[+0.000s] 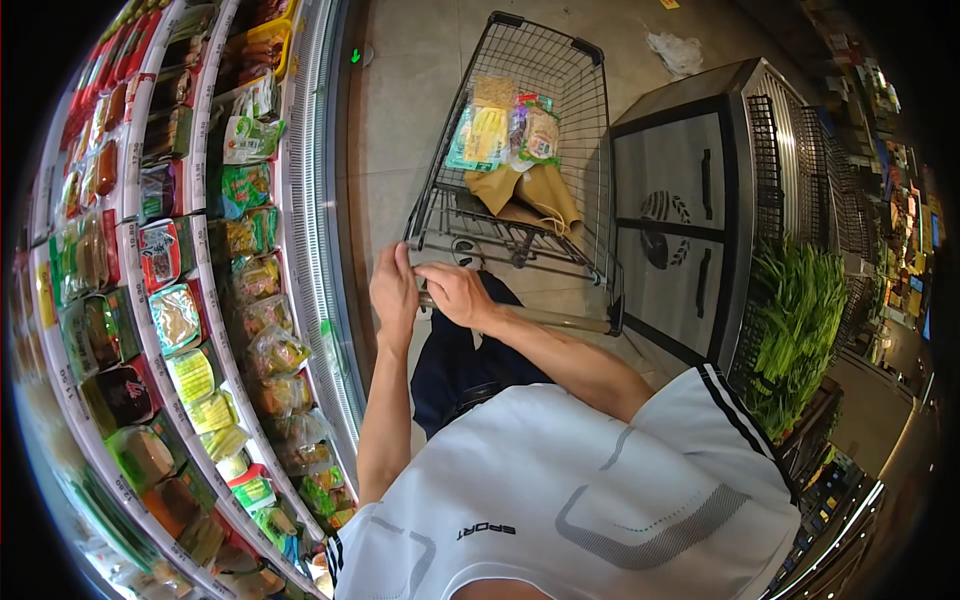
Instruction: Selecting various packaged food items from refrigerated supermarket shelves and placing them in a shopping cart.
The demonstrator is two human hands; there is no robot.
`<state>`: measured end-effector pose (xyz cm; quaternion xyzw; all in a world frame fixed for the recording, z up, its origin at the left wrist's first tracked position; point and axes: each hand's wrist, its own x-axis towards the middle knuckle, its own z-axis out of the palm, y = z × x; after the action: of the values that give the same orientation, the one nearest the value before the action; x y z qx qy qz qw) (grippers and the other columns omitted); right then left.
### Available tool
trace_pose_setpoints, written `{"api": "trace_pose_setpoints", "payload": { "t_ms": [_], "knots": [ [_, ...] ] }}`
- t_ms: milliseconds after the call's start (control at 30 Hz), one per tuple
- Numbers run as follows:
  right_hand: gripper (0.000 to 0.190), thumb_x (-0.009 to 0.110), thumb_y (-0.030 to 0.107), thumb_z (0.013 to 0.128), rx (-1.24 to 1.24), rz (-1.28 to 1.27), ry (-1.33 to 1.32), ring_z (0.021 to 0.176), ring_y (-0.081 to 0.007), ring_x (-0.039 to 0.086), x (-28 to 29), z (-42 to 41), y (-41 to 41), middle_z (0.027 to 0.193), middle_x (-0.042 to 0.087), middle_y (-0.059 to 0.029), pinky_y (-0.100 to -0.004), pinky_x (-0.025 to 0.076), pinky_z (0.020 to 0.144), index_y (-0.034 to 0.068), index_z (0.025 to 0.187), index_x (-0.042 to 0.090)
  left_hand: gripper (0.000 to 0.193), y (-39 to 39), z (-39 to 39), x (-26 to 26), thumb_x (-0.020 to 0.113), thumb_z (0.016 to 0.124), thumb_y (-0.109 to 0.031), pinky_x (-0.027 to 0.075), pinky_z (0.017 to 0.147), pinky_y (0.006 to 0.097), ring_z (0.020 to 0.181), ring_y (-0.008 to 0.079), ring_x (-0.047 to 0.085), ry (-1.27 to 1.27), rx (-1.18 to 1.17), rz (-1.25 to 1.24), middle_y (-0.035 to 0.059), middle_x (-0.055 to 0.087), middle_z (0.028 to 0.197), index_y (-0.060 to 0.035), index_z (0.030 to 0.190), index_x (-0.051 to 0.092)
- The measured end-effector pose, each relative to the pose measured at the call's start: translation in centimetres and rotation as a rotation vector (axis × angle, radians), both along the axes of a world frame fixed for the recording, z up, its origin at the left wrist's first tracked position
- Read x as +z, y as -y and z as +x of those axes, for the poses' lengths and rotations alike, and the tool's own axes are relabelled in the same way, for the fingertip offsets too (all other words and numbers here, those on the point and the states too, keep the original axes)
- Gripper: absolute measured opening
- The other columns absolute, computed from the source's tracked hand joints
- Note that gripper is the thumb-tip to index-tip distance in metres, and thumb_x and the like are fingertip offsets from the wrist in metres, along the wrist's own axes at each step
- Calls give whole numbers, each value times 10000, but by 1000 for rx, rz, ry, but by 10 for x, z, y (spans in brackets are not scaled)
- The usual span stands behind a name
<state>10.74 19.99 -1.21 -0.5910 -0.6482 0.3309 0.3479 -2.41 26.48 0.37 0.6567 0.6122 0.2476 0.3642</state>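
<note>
My left hand [395,289] is at the near left corner of the wire shopping cart [596,142], its fingers bent together. Right beside it, my right hand [456,295] has curled fingers that nearly meet the left fingertips. Whatever may lie inside either hand is hidden. The cart's handle bar [559,319] runs rightward from below my right hand. In the basket lie a pack of yellow food strips [486,133], a tan block-like pack [495,91] and a clear bagged food pack [541,133]. A brown paper bag [544,191] lies nearer to me.
An open refrigerated shelf [304,187] with several rows of packaged food runs along my left. A dark-framed cabinet [667,180] stands close on the cart's right. Behind it are leafy green vegetables [799,322]. A crumpled clear plastic bag [675,54] lies on the tiled floor [390,135].
</note>
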Motion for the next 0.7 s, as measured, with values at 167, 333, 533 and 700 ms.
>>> {"api": "trace_pose_setpoints", "payload": {
  "t_ms": [167,333,533,700],
  "knots": [
    [189,552,24,954,-295,-159,-461,737,-159,698,42,26,9,989,722,-125,-287,536,588,-1,1092,679,266,27,-9,5,533,1034,-227,509,740,448,855,414,646,-176,74,16,184,675,964,-12,1057,688],
    [209,535,103,994,-625,-392,-665,699,-148,687,-2,111,-31,956,707,-85,-272,542,579,14,1120,676,203,45,-14,9,590,1005,-171,501,703,415,808,373,647,-171,183,61,167,677,913,-2,977,699],
    [326,613,285,959,-971,-852,-1014,858,-185,667,-187,230,-43,990,686,-77,-337,577,744,40,1173,636,198,48,-5,7,612,999,-182,506,703,392,801,360,658,-165,237,-46,165,691,916,-6,979,701],
    [330,596,293,971,-1053,-984,-830,950,-212,667,-236,253,-39,1098,685,-111,-339,571,798,39,1180,630,177,56,-13,1,638,986,-166,511,671,360,715,316,657,-175,296,-97,176,691,854,-3,962,702]
  ]
}}
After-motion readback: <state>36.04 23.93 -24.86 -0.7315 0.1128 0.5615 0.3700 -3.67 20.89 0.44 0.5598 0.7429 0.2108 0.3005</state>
